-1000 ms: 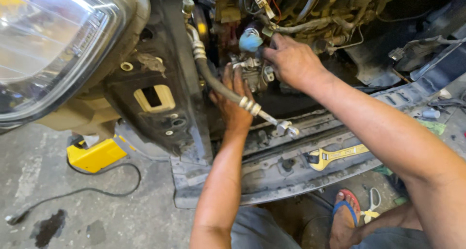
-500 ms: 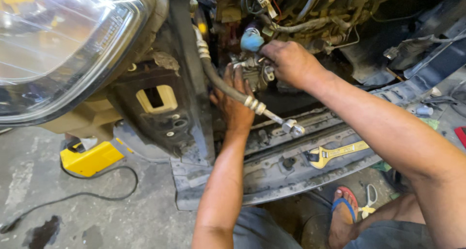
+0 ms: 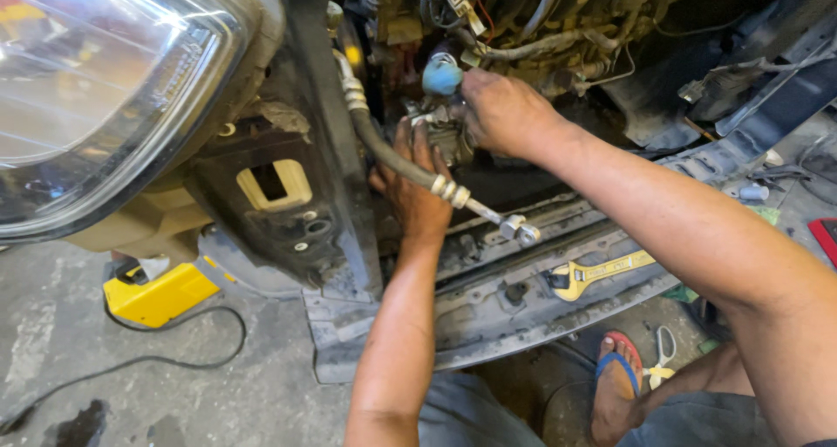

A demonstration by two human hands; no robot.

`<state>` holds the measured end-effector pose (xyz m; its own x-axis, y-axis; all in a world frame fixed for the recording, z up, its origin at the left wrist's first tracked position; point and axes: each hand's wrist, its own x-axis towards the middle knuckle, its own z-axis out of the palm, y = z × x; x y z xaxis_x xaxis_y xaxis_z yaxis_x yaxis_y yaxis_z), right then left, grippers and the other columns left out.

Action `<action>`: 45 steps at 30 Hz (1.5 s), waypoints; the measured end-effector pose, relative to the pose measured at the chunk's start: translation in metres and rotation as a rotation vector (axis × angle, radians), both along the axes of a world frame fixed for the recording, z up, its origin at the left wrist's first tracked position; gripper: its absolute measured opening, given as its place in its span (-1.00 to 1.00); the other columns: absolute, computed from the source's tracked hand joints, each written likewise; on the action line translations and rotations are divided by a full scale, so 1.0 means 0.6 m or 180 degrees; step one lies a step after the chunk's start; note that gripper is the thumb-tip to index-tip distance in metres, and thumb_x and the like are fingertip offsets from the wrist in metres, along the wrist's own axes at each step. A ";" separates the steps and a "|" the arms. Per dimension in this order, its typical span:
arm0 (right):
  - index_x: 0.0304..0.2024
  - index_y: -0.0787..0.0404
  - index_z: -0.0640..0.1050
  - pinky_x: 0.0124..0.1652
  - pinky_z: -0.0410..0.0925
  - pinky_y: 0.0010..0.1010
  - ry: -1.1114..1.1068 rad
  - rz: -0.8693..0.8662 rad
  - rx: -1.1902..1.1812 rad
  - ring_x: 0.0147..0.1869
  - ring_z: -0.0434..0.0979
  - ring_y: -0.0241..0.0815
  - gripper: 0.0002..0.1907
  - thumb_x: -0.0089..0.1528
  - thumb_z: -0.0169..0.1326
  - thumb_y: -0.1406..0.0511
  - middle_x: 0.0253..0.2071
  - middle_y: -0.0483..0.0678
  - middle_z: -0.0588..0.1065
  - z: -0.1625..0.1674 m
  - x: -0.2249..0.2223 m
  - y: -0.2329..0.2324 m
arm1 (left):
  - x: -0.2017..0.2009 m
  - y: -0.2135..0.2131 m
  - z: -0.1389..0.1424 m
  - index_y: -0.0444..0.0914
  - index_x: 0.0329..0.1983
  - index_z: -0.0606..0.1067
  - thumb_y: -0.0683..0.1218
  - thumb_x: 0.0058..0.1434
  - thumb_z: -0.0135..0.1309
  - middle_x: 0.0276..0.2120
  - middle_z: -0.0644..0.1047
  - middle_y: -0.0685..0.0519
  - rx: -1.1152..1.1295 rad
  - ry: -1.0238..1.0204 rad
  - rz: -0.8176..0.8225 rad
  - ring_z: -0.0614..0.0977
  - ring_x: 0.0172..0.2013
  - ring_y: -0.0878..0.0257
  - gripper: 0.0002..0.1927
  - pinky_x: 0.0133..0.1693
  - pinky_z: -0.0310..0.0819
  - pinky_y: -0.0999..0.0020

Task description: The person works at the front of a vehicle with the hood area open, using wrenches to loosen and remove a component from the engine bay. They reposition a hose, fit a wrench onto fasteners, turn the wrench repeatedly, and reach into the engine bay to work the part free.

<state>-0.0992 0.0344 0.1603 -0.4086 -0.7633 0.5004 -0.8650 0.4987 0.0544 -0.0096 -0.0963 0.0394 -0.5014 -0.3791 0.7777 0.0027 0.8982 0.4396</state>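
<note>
My left hand (image 3: 417,190) reaches up behind a black rubber hose (image 3: 388,155) with a metal end fitting (image 3: 518,229), and its fingers press against a grimy metal engine part (image 3: 440,124). My right hand (image 3: 501,111) is closed on the top of that same part, just right of a light blue connector cap (image 3: 442,74). The hose crosses in front of my left hand. What my fingertips hold is hidden by the part.
A large headlight (image 3: 96,89) fills the upper left. A yellow adjustable wrench (image 3: 597,272) lies on the black bumper support (image 3: 488,316). A yellow box (image 3: 157,294) with a black cable sits on the concrete floor. My sandalled foot (image 3: 617,386) is at the bottom right.
Both hands stay on the engine part. The view has shifted slightly; the hose and its fitting sit in nearly the same place.
</note>
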 end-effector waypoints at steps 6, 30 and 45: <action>-0.17 0.38 0.52 -0.12 0.43 0.03 -0.0335 -0.0296 0.0078 -0.12 0.57 0.29 -0.70 0.29 0.15 0.21 -0.17 0.23 0.53 -0.007 -0.003 -0.014 | -0.001 0.002 0.003 -0.13 0.33 0.40 -0.03 0.27 0.15 0.36 0.37 0.02 0.0006 -0.0088 0.0089 0.33 0.36 -0.10 -0.46 0.25 0.10 -0.29; 0.05 0.22 0.53 -0.15 0.45 -0.30 -0.2128 -0.0841 -0.1410 -0.21 0.58 -0.18 -0.71 0.33 0.10 0.23 -0.26 -0.03 0.57 -0.124 0.107 0.247 | 0.022 0.127 -0.022 -0.24 -0.08 0.58 -0.11 0.27 0.24 -0.16 0.64 -0.07 0.0829 -0.0161 -0.2953 0.70 -0.13 0.00 -0.80 -0.08 0.59 0.21; 0.19 0.19 0.43 -0.22 0.49 -0.28 -0.2598 -0.0537 -0.1478 -0.28 0.62 -0.13 -0.58 0.34 -0.01 0.15 -0.37 0.00 0.56 -0.106 0.128 0.233 | 0.030 0.125 -0.010 -0.28 -0.07 0.60 -0.14 0.27 0.26 -0.16 0.66 -0.05 0.1241 -0.0191 -0.3027 0.72 -0.14 0.16 -0.81 -0.06 0.58 0.33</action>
<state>-0.0222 0.1741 0.0964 -0.8524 -0.4590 0.2504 -0.4631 0.4404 -0.7692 0.0084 -0.0214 0.0334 -0.7601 -0.0257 0.6493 0.6065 0.3309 0.7230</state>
